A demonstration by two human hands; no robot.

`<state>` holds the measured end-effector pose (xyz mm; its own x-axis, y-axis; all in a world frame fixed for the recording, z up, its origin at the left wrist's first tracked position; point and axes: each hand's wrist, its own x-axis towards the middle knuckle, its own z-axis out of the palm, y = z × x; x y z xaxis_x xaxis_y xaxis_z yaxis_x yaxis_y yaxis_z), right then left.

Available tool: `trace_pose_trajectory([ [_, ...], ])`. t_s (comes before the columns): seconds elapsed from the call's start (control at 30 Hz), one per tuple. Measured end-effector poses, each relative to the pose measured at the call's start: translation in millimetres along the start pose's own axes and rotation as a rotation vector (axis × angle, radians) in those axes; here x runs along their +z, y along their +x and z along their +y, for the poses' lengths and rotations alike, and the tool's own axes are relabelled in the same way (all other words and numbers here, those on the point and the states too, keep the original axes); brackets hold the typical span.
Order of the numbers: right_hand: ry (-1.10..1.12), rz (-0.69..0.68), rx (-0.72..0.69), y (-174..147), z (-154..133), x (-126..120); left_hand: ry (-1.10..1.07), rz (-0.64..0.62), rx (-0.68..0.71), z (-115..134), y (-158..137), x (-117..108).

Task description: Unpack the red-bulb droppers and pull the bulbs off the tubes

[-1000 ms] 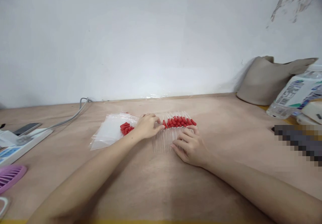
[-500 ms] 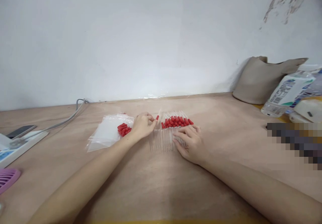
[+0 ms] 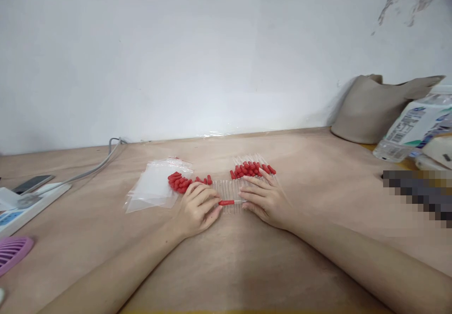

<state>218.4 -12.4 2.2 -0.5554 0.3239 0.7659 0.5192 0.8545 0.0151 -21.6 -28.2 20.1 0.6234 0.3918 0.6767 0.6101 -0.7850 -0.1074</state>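
Note:
A red rubber bulb [image 3: 226, 203] lies sideways at the fingertips of my left hand [image 3: 202, 209], which is closed on its left end. From the bulb's right end a thin clear glass tube [image 3: 240, 201] runs to my right hand [image 3: 264, 198], whose thumb and forefinger pinch it. Beneath both hands lies a row of clear glass tubes [image 3: 228, 189], partly covered by the fingers. Just behind my right hand are finished-looking droppers [image 3: 249, 167], red bulbs toward me and glass tips toward the wall. Loose red bulbs [image 3: 180, 182] lie beyond my left hand.
Clear zip bags [image 3: 150, 187] lie left of the loose bulbs. Farther left are a power strip [image 3: 42, 205] with a grey cable, a phone [image 3: 33, 184] and a pink slatted object [image 3: 16, 253]. A beige bag-like object [image 3: 367, 111] and a plastic bottle [image 3: 409, 128] stand at right.
My left hand has come down toward me from the far side of the tube row, uncovering more red bulbs. A bulb and tube now lie level between both hands.

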Motion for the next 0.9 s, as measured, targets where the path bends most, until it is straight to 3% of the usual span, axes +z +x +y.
trace_pose_trajectory([
  [0.1,0.039,-0.013,0.003,1,-2,3,-0.002,-0.037,-0.039,7,6,-3],
  [0.2,0.067,-0.016,-0.002,2,-4,5,-0.005,-0.092,0.01,12,10,1],
  [0.5,0.105,-0.054,-0.036,3,-7,10,0.053,0.008,0.15,15,9,14],
  [0.9,0.091,-0.001,-0.147,1,-16,8,-0.017,-0.05,0.185,16,7,9],
])
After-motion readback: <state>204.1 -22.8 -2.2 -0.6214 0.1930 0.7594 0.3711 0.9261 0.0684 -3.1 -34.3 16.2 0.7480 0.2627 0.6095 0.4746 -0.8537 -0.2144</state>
